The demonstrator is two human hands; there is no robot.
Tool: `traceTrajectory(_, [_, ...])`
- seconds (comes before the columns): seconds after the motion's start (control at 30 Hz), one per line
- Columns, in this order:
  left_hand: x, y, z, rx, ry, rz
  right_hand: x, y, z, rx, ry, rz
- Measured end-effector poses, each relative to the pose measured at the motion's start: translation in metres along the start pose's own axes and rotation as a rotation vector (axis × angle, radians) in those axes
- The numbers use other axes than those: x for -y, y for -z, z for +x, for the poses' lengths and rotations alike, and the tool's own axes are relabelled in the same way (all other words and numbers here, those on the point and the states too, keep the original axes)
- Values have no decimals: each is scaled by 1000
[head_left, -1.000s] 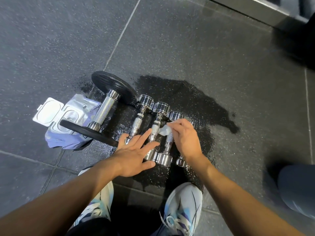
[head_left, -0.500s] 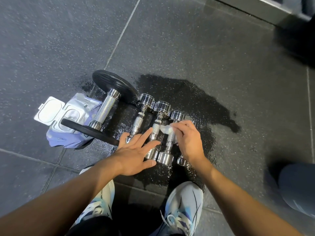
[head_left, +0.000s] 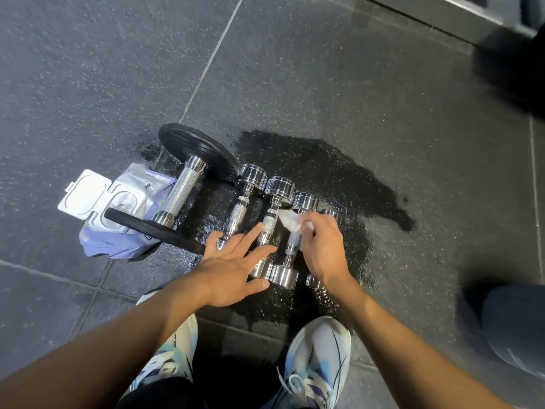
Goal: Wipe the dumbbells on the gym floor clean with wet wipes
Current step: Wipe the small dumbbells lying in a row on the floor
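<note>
Nearest, two white-and-blue shoes [head_left: 318,355] stand on the floor [head_left: 324,69], dark speckled rubber tiles with pale seams. Just beyond them the left hand [head_left: 233,267] lies flat with its grip open, fingers spread straight over the near ends of the first small dumbbell [head_left: 239,212] and the second small dumbbell [head_left: 271,219]. Beside it the right hand [head_left: 321,249] closes its grip on a wet wipe [head_left: 290,221], pinched against the handle of the third small dumbbell [head_left: 293,240]. A fourth small dumbbell [head_left: 330,214] is mostly hidden under that hand. The four chrome pieces lie side by side, touching, on a dark wet patch [head_left: 339,172]. To their left lies a large dumbbell [head_left: 180,194] with black plates, its near plate resting over the wipes pack [head_left: 126,202], whose lid is flipped open. Bare floor lies open to the left, right and beyond. A ledge [head_left: 442,16] runs along the far right edge, and a blue-grey shape [head_left: 519,329] sits at the right border. Since a second ago the left hand has stayed put and the right hand has barely shifted along the handle.
</note>
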State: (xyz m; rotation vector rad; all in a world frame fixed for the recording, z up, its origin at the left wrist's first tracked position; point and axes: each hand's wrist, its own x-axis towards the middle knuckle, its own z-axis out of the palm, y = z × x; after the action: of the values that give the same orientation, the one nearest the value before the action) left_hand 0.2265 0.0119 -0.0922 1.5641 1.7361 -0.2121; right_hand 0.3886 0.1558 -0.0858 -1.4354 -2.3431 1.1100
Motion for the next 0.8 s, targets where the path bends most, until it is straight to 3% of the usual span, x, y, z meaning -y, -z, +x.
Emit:
traceTrajectory(0.1, [1,-1,-1,-6,1,6,2,-6,-3,-43,16,-48])
traceTrajectory(0.37, [0,0,-1,-1,-2,-1,-17,-9,-35,96,90,-92])
traceTrajectory(0.57, [1,0,0,-13,-2,14,0,2,7,-24,-28,-35])
traceTrajectory(0.8, [1,-1,0,-12,2,7,-17,-14,-43,109,77,-80])
